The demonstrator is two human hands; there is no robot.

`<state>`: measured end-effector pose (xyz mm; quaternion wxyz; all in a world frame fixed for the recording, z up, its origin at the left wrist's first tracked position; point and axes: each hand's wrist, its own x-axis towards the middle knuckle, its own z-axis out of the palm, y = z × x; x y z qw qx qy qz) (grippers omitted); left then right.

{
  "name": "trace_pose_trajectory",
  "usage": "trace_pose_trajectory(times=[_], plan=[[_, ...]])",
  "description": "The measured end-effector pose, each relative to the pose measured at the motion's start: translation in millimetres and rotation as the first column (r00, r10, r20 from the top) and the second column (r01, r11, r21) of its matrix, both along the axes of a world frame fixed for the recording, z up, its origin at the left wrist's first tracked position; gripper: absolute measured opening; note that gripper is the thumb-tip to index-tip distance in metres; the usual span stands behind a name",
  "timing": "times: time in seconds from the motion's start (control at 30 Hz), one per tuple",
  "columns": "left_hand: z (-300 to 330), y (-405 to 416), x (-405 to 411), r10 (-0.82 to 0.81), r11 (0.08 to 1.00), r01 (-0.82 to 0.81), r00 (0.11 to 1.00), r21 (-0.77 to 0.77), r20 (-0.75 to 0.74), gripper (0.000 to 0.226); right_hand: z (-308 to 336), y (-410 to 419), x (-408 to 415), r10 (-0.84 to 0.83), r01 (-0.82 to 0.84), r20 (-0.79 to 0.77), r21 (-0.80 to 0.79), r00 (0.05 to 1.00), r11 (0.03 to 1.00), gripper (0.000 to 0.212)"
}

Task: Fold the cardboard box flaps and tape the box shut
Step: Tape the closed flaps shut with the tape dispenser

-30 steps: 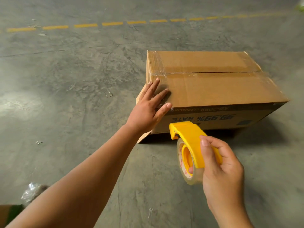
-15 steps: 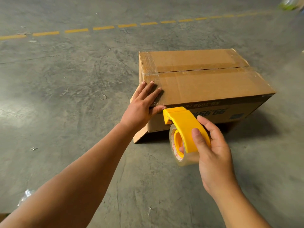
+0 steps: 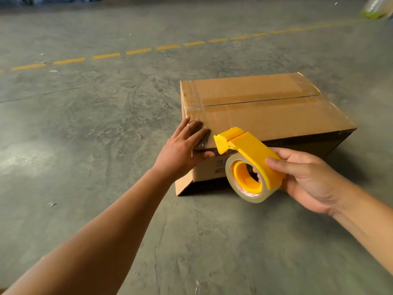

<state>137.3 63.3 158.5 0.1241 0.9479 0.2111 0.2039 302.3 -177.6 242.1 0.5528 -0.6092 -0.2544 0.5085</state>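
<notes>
Dim, warm, even light. Pale glare patch on the floor (image 3: 27, 158) at left. Box (image 3: 265, 116) throws a dark shadow under its near side and to the right; my left hand (image 3: 180, 152) shades the box corner. Centre sharp. Far corners soft, bag (image 3: 375, 7) at far right blurred. Wide lens bows the dashed line (image 3: 106, 56); my near forearms stretch large.

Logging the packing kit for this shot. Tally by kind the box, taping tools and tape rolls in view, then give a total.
Cardboard box: 1
Yellow tape dispenser: 1, held in the right hand
Roll of clear tape: 1, mounted in the dispenser
Total: 3
The left hand lies flat on the box's near corner.
</notes>
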Motion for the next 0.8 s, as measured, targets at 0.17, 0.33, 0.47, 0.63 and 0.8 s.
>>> trace_pose_trajectory(times=[0.17, 0.33, 0.47, 0.63, 0.8], plan=[[38, -6, 9, 0.102, 0.993, -0.108, 0.985, -0.040, -0.138, 0.061, 26, 19, 22, 0.012, -0.010, 0.059, -0.042, 0.998, 0.999, 0.062], [55, -22, 56, 0.177, 0.984, -0.163, 0.951, 0.078, -0.254, 0.056, 29, 19, 32, -0.094, 0.088, 0.095, 0.060, 0.991, 0.994, 0.039], [62, -44, 90, 0.132, 0.990, -0.108, 0.937, 0.091, -0.324, 0.062, 28, 3, 42, -0.091, 0.072, 0.135, 0.140, 0.987, 0.988, 0.034], [59, -60, 131, 0.090, 0.994, -0.062, 0.924, 0.088, -0.372, 0.073, 14, -36, 72, -0.157, 0.137, 0.136, 0.148, 0.978, 0.979, 0.044], [52, -72, 175, 0.082, 0.994, -0.045, 0.910, 0.100, -0.406, 0.083, -16, -90, 105, -0.354, 0.343, 0.071, 0.133, 0.933, 0.930, 0.033]])
